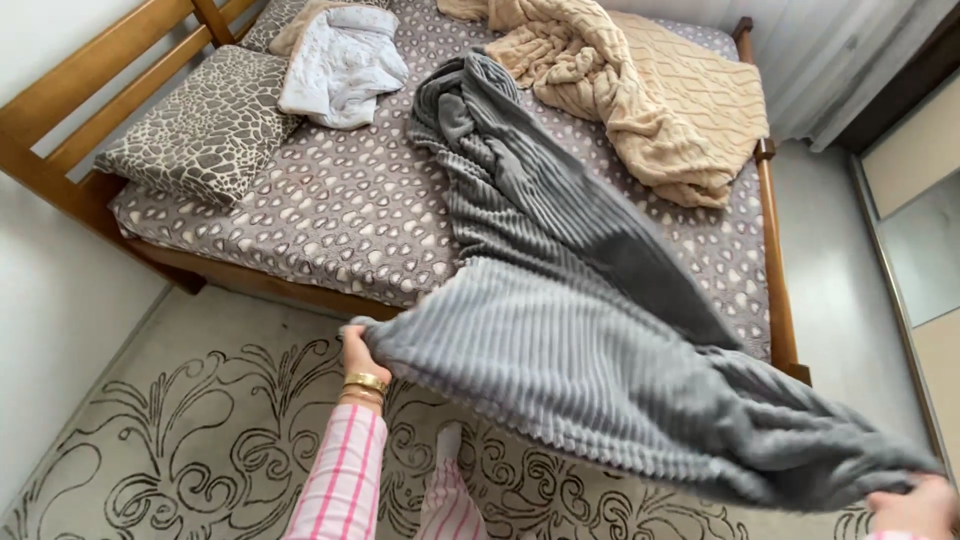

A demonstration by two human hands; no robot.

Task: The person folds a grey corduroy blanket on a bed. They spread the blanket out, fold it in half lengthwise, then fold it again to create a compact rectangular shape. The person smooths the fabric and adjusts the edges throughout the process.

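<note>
A grey ribbed blanket (pixel 560 300) stretches from the bed down toward me, its near edge spread out above the rug. My left hand (pixel 357 352), with a gold bracelet and a pink checked sleeve, grips the blanket's left corner. At the bottom right, my right hand (pixel 915 508) grips the opposite corner; only part of this hand shows. The blanket's far end lies crumpled on the mattress.
The wooden bed (pixel 775 290) has a heart-patterned grey sheet (pixel 330 210), a spotted pillow (pixel 205 125), a white crumpled cloth (pixel 340 65) and a beige knitted blanket (pixel 650 95). A patterned rug (pixel 180 440) covers the floor. A wardrobe (pixel 920 200) stands at right.
</note>
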